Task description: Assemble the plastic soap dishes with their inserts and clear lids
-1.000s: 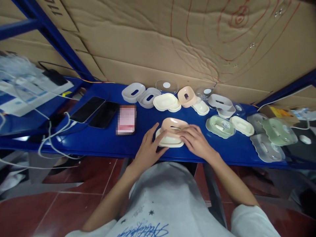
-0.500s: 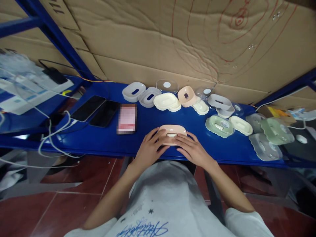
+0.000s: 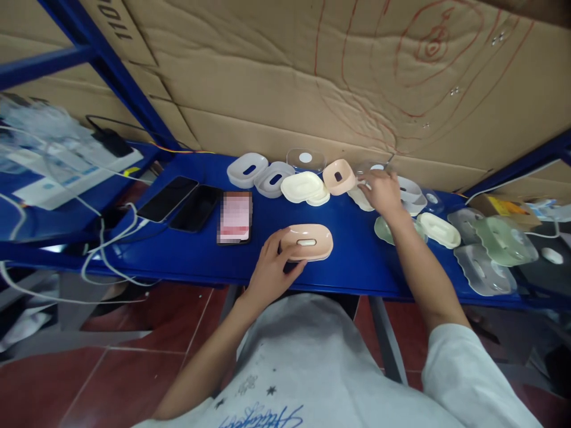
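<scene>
A peach soap dish [image 3: 321,238] with a cream piece showing through its oval slot lies near the table's front edge. My left hand [image 3: 276,255] grips its left end, thumb at the front and fingers behind. Toward the back, my right hand [image 3: 381,190] is over the loose parts, its fingers bent and apart. Its fingertips are beside a second peach dish [image 3: 346,185] and a cream insert [image 3: 363,200]. Just behind that hand a clear lid [image 3: 368,168] with a white round sticker is partly covered. Contact at those fingertips is hard to make out.
Grey dishes [image 3: 241,175] and cream inserts [image 3: 297,187] line the back, below a cardboard wall [image 3: 250,77]. Green wavy dishes [image 3: 502,244] and a clear wavy tray [image 3: 477,276] lie right. Phones [image 3: 167,199] and white cables [image 3: 93,267] are at left.
My right hand has left the peach soap dish and moved back and right to the loose parts. My left hand stays on the dish. The view has shifted slightly.
</scene>
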Demonstrator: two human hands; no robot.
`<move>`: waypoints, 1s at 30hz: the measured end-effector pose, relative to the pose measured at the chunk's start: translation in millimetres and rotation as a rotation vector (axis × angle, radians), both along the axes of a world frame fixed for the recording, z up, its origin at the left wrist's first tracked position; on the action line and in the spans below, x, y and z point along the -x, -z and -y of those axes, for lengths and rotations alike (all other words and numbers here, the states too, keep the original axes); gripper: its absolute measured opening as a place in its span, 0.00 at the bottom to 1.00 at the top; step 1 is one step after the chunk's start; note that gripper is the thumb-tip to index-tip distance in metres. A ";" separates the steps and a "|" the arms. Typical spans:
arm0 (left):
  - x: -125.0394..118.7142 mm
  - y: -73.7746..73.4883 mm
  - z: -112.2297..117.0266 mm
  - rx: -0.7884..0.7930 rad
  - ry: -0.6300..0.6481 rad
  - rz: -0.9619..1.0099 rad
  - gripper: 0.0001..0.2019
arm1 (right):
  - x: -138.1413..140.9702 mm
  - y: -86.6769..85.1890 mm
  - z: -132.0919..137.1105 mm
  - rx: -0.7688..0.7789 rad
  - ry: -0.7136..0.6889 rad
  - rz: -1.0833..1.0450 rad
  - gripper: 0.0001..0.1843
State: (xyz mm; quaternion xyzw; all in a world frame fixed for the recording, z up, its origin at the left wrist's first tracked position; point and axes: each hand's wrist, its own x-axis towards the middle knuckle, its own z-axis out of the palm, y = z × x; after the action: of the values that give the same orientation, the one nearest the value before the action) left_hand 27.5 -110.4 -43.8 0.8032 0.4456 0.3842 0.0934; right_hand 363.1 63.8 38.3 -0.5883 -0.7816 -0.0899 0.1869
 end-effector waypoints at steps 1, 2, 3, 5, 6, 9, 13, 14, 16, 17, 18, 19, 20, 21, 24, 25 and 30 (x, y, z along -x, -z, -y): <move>0.1 0.3 0.2 0.001 0.007 0.002 0.11 | -4.7 -4.6 -2.5 -0.013 -0.027 -0.059 0.14; 0.2 0.8 0.4 0.001 0.012 0.003 0.12 | -10.2 -8.9 -2.7 -0.029 -0.055 -0.135 0.14; 0.3 1.3 0.5 -0.001 0.016 0.004 0.12 | -15.7 -12.4 -0.6 -0.048 -0.080 -0.228 0.15; 0.3 2.3 0.5 0.001 0.022 0.005 0.12 | -24.2 -14.8 10.4 -0.091 -0.100 -0.461 0.17; 0.4 2.6 0.6 0.002 0.024 0.010 0.13 | -26.2 -13.2 19.1 -0.108 -0.095 -0.607 0.18; 1.0 2.2 1.0 0.018 0.039 0.030 0.16 | -21.3 4.3 53.8 -0.041 -0.050 -1.092 0.22; 2.9 -0.6 2.2 0.099 0.063 0.060 0.25 | -1.6 44.6 105.3 0.198 0.043 -1.336 0.24; 3.4 -1.2 2.4 0.122 0.064 0.070 0.28 | 2.8 53.8 116.7 0.230 0.072 -1.317 0.25; 4.2 -2.0 2.7 0.159 0.068 0.082 0.30 | 9.5 67.8 136.1 0.259 0.128 -1.192 0.30; 4.5 -2.1 2.7 0.171 0.073 0.083 0.31 | 11.9 72.1 143.8 0.255 0.139 -1.071 0.33; 4.8 -2.2 2.7 0.179 0.078 0.084 0.31 | 13.8 74.7 149.9 0.248 0.131 -0.923 0.36; 4.9 -2.3 2.7 0.185 0.085 0.085 0.31 | 15.6 76.0 154.4 0.242 0.104 -0.767 0.39; 5.1 -2.4 2.8 0.191 0.089 0.091 0.31 | 17.2 76.1 157.2 0.239 0.066 -0.626 0.42; 5.2 -2.6 2.8 0.198 0.091 0.100 0.31 | 18.8 75.6 158.4 0.240 0.033 -0.507 0.44; 5.4 -3.6 2.7 0.228 0.086 0.124 0.31 | 22.3 72.5 154.9 0.247 -0.028 -0.339 0.41; 5.4 -4.0 2.4 0.241 0.080 0.133 0.32 | 22.4 71.2 152.9 0.234 -0.036 -0.342 0.38; 6.8 -4.2 -1.3 0.274 0.085 0.197 0.36 | 18.9 62.2 156.2 0.169 -0.089 -0.548 0.28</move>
State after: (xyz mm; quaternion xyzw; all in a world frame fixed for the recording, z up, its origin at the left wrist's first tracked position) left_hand 20.7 -109.1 -39.6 0.7595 0.4482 0.3925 0.2613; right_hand 344.2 -92.4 -23.8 -0.5693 -0.7318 0.1463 0.3449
